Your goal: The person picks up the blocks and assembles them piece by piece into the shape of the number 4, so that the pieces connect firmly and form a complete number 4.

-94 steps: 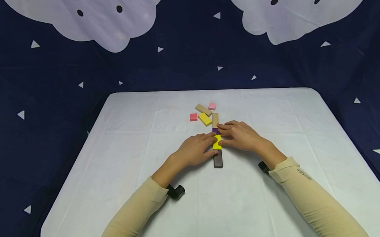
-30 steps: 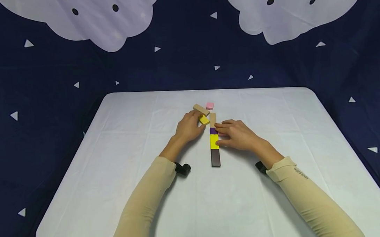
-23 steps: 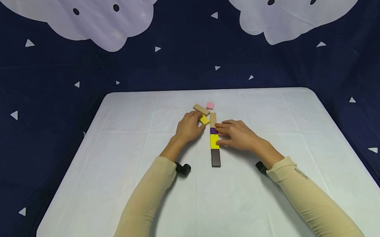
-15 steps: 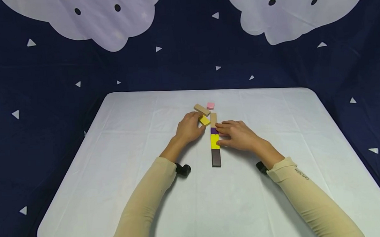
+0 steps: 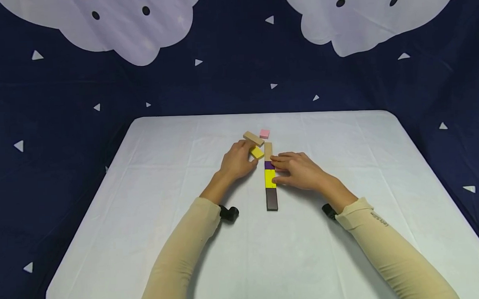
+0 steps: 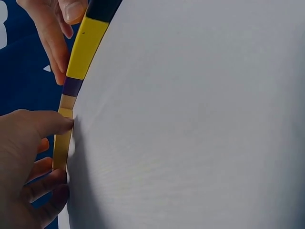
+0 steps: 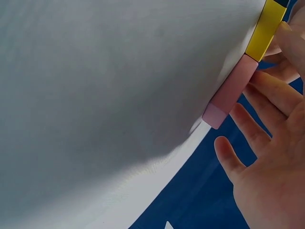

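A straight row of wooden blocks lies on the table: a tan block (image 5: 268,151), a purple block (image 5: 269,165), a yellow block (image 5: 270,178) and a dark brown block (image 5: 271,199) nearest me. My left hand (image 5: 238,160) reaches beyond the row's left side, thumb and fingers at opposite ends of a loose yellow block (image 5: 257,152). Spread fairly straight, the fingers of my right hand (image 5: 299,170) touch the row's right side near the purple and yellow blocks. Against that side lies a pink block (image 7: 233,86), mostly covered by those fingers in the head view.
Beyond the left hand a loose tan block (image 5: 253,138) lies slanted, and a small pink block (image 5: 264,133) sits behind the row. A white cloth covers the table (image 5: 326,252). Behind its far edge hangs a dark blue backdrop (image 5: 237,88) with clouds.
Since the oldest frame my left hand has left the row and moved away from me to the loose yellow block, covering the small red block there. My right hand stays at the row.
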`<state>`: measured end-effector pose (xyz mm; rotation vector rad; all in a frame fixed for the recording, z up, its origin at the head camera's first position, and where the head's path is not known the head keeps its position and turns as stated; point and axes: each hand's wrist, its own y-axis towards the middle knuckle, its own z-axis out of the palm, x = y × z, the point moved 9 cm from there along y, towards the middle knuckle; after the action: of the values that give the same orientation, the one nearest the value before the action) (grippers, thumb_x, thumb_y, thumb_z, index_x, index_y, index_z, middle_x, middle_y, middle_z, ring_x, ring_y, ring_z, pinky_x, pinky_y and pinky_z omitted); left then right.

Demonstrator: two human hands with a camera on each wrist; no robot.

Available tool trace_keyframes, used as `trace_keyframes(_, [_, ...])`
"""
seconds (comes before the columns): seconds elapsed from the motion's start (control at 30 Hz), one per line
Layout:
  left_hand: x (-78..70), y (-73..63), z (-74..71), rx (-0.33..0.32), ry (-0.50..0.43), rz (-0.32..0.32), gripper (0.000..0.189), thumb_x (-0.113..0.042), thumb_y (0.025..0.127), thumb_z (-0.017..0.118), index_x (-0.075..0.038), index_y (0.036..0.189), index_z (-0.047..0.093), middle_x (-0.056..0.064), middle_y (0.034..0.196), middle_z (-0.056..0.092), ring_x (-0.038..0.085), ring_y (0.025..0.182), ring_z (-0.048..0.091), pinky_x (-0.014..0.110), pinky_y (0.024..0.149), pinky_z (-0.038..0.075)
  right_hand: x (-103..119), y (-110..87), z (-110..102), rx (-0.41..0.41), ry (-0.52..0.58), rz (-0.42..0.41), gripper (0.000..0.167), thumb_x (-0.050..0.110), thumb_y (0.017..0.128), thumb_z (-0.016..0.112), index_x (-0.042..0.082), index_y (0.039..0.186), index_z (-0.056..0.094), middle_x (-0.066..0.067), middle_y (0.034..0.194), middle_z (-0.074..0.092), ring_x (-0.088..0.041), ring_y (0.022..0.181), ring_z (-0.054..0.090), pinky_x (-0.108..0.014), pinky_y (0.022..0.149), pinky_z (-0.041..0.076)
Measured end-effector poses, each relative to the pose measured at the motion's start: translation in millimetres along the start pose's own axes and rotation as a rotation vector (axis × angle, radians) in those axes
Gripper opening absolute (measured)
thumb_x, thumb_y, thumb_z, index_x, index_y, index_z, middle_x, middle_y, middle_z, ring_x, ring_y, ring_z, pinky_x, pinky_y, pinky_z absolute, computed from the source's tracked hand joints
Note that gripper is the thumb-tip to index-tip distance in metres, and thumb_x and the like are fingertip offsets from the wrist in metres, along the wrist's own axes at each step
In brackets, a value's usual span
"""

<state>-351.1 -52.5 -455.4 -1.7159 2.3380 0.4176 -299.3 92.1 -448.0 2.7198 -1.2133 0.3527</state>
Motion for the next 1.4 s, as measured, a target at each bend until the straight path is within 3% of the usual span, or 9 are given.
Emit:
trace_keyframes(0.3, [-2.6,4.4,0.0,0.037,-0.027,0.063,0.051,-0.037,0.087,0.067,-0.017,0.133,0.055,-0.001,0.145,0.043,0.021,0.131,0.040,0.038,0.104,0.037,-1.9,-0.2,0.9,0.014,0.006,0.014,0.070,0.056,0.087,0.063,0.010,0.139,0.051,0.000,0.146,0.044,-0.024,0.135,0.035,-0.052,0.103,0.029])
trace_keyframes(0.57, [-6.1,10.2,0.8,0.147,0.013,0.134,0.055,-0.031,0.089,0.067,-0.019,0.140,0.050,-0.002,0.144,0.046,0.021,0.129,0.041,0.037,0.105,0.034,-2.4,-1.3,0.9,0.012,0.003,0.017,0.069,0.055,0.086,0.064,0.012,0.139,0.052,0.000,0.146,0.045,-0.025,0.133,0.037,-0.052,0.102,0.031])
trace_keyframes(0.73, [-10.2,12.8,-0.4,0.177,0.029,0.165,0.052,-0.026,0.090,0.066,-0.018,0.140,0.051,-0.001,0.142,0.048,0.020,0.125,0.045,0.036,0.104,0.035,-3.3,-1.9,0.0,0.011,-0.013,0.021,0.069,0.055,0.086,0.063,0.013,0.140,0.051,0.001,0.146,0.044,-0.024,0.133,0.037,-0.052,0.100,0.032])
trace_keyframes(1.07, [-11.4,12.2,-3.5,0.131,0.091,0.188,0.045,-0.012,0.091,0.064,-0.019,0.135,0.057,-0.002,0.135,0.054,0.020,0.120,0.051,0.038,0.099,0.042,1.2,-2.2,-3.8,-0.019,-0.026,-0.008,0.067,0.052,0.086,0.066,0.011,0.137,0.054,-0.001,0.144,0.047,-0.026,0.130,0.041,-0.052,0.099,0.036])
trace_keyframes(1.4, [-4.5,12.5,-4.2,0.131,0.075,0.188,0.044,-0.014,0.091,0.066,-0.020,0.134,0.058,-0.001,0.137,0.052,0.019,0.121,0.050,0.036,0.099,0.041,3.3,-1.9,-0.8,-0.004,-0.030,-0.006,0.067,0.053,0.087,0.064,0.011,0.138,0.053,-0.001,0.144,0.046,-0.027,0.131,0.040,-0.052,0.100,0.035])
